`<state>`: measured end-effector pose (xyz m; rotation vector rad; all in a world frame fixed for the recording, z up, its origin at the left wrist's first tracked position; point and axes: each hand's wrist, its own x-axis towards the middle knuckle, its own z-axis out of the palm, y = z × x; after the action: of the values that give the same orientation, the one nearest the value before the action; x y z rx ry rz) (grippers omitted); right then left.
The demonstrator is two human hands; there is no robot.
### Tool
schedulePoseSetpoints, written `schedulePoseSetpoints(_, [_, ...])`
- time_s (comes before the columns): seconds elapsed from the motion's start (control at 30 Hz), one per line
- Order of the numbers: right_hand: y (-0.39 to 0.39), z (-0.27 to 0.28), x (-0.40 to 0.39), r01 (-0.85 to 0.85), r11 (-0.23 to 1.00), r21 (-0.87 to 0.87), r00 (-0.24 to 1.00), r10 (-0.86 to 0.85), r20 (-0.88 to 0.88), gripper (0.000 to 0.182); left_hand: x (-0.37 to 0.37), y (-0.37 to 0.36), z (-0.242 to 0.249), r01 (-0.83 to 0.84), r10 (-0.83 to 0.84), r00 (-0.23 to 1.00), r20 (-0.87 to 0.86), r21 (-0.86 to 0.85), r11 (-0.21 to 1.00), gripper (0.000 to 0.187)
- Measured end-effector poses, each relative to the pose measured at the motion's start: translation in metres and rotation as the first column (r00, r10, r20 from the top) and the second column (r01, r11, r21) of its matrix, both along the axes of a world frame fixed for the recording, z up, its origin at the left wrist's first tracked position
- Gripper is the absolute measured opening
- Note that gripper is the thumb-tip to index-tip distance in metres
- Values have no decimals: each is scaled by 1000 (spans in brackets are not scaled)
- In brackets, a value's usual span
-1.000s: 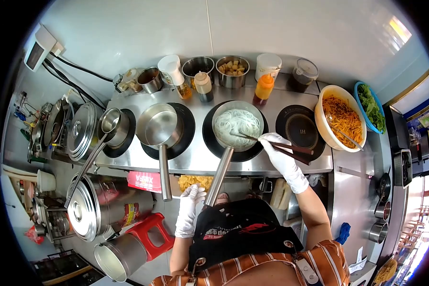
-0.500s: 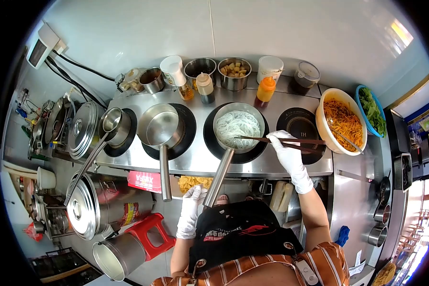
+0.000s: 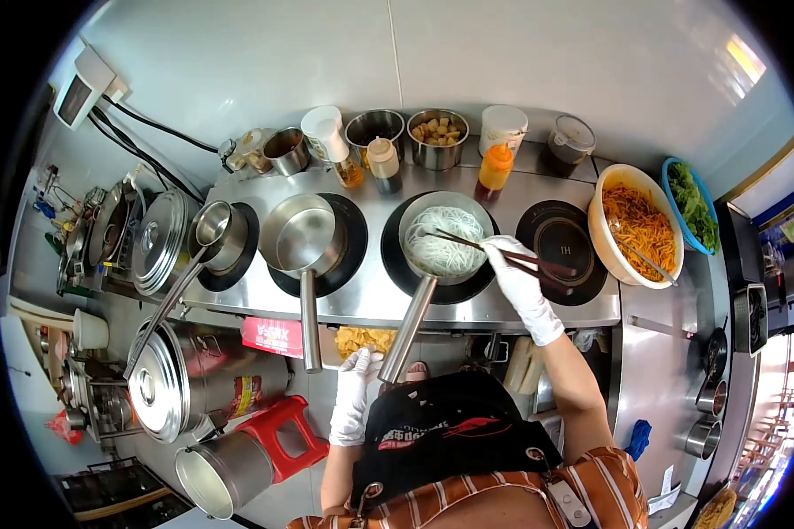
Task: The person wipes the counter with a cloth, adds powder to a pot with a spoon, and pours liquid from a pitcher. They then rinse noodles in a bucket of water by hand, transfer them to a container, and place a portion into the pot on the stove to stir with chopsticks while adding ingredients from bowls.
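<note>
My right hand (image 3: 513,275), in a white glove, is closed on a pair of dark chopsticks (image 3: 468,241). Their tips reach into white noodles (image 3: 441,231) in a steel saucepan (image 3: 483,275), which sits on a black induction hob with its long handle toward me. My left hand (image 3: 355,372), also gloved, is low at the counter's front, beside the end of that saucepan's handle (image 3: 408,331) and just below some yellow, chip-like pieces (image 3: 363,339). Its fingers are curled together; what they hold, if anything, is hidden.
Another saucepan (image 3: 302,236) stands left, its handle jutting past the counter edge. Squeeze bottles (image 3: 494,170) and a pot of cubes (image 3: 438,139) line the back. At right are a bowl of orange shreds (image 3: 603,256) and a blue basket of greens (image 3: 692,203). A red stool (image 3: 278,432) is low left.
The chopstick tips have shifted slightly up and left over the noodles, and my right hand has moved a little left. My left hand stays in nearly the same place.
</note>
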<state>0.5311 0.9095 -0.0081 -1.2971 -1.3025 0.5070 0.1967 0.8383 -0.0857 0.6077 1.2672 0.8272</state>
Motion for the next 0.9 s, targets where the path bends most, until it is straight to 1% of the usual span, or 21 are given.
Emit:
schedulePoseSetpoints(0.07, [-8, 16, 10, 36, 999, 16, 997, -37, 65, 5, 0, -1, 1, -5, 5, 1000, -1, -5, 1000, 34])
schedulePoseSetpoints(0.17, [-18, 36, 19, 158, 987, 41, 986, -160, 43, 6, -3, -2, 0, -10, 10, 1000, 4, -7, 1000, 33])
schedulePoseSetpoints(0.2, [-20, 37, 22, 195, 980, 22, 976, -197, 94, 5, -3, -2, -2, -9, 9, 1000, 12, -3, 1000, 33])
schedulePoseSetpoints(0.27, [-20, 26, 20, 186, 982, 38, 977, -189, 103, 5, -2, -1, -6, -6, 6, 1000, 22, -14, 1000, 32])
schedulePoseSetpoints(0.37, [-24, -11, 18, 99, 989, -109, 994, -93, 61, 2, 1, 2, -6, -5, 5, 1000, 18, -18, 1000, 31])
schedulePoseSetpoints(0.4, [-30, 14, 4, 41, 998, -51, 996, -37, 79, 2, 1, 3, -6, -4, 4, 1000, 5, -14, 1000, 31])
schedulePoseSetpoints(0.43, [-31, 20, 3, 69, 997, -37, 997, -68, 40, 3, 1, 3, -6, -3, 3, 1000, 4, -14, 1000, 31])
schedulePoseSetpoints(0.47, [-32, 24, 8, 95, 995, 19, 992, -96, 78, 3, 2, 4, -5, -17, 17, 1000, 24, 0, 1000, 32])
schedulePoseSetpoints(0.53, [-36, 37, 18, 123, 992, 14, 991, -124, 47, 3, 2, 4, -4, -34, 33, 998, 45, 11, 999, 33])
schedulePoseSetpoints(0.57, [-41, 45, 18, 148, 988, -41, 989, -147, 17, 3, 3, 4, -1, -28, 27, 999, 44, 14, 1000, 33])
schedulePoseSetpoints(0.6, [-43, 49, 19, 155, 988, 21, 988, -155, 25, 4, 3, 4, 2, -21, 20, 999, 44, 17, 1000, 34])
schedulePoseSetpoints(0.67, [-53, 58, 18, 215, 976, 38, 973, -218, 76, 6, 1, 2, 5, -20, 20, 999, 27, 13, 1000, 34])
schedulePoseSetpoints(0.7, [-57, 57, 19, 226, 972, 58, 974, -227, 15, 7, 0, 2, 5, -20, 19, 1000, 10, 9, 1000, 34])
schedulePoseSetpoints(0.73, [-64, 60, 19, 245, 969, 40, 969, -246, 3, 11, -1, 1, 5, -21, 20, 1000, 11, 9, 1000, 34])
schedulePoseSetpoints(0.8, [-75, 57, 20, 301, 950, 84, 953, -297, -56, 13, -4, 0, 3, -19, 19, 1000, -11, 2, 1000, 34])
schedulePoseSetpoints(0.83, [-82, 57, 19, 327, 944, 47, 940, -319, -125, 14, -5, -1, 1, -17, 17, 1000, -11, -1, 1000, 34])
schedulePoseSetpoints(0.9, [-92, 52, 20, 396, 918, -35, 874, -389, -291, 13, -6, -1, -5, -23, 23, 999, -45, -6, 1000, 34])
